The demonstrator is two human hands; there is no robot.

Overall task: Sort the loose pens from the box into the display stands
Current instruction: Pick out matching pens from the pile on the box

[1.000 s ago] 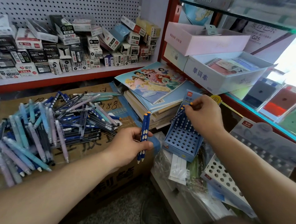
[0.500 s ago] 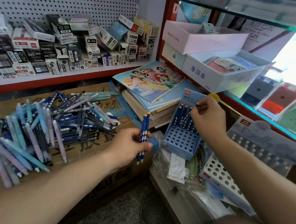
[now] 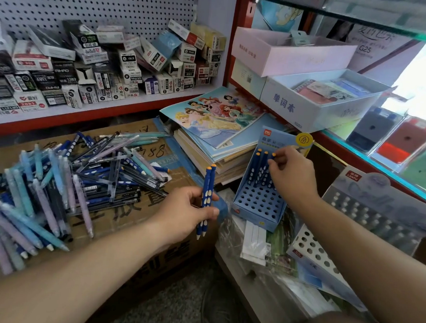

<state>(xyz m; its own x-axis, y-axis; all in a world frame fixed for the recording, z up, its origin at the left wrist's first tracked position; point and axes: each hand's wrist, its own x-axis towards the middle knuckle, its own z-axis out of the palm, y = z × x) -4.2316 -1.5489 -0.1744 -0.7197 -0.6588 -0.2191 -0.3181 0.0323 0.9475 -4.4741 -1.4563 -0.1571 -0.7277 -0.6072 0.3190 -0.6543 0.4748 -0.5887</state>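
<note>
The cardboard box fills the left of the scene, and its top serves as a sorting surface. The loose pens lie heaped across it, pastel barrels to the near left and darker ones farther back, all within easy reach of the left arm.

Three stands sit tilted on a cluttered ledge, low on the right. The grey display stand is farthest right and too blurred to read its holes. The white display stand is nearest, and the holes that show are bare. The blue display stand sits between these and the box, just beside a stack of colouring books, with its grid of holes facing the person. I judge it is the one being filled, since its colour matches the pens in hand.

The hands are well apart and both are occupied. The left hand, near the box's right edge, grips two dark-blue pens upright with the orange ends up. They are probably a reserve kept close to the stand to save trips back to the heap. The right hand reaches to the stand's far row, pinching the orange top of a matching pen just right of two standing pens. Whether the pinched pen is fully seated cannot be told.
</note>
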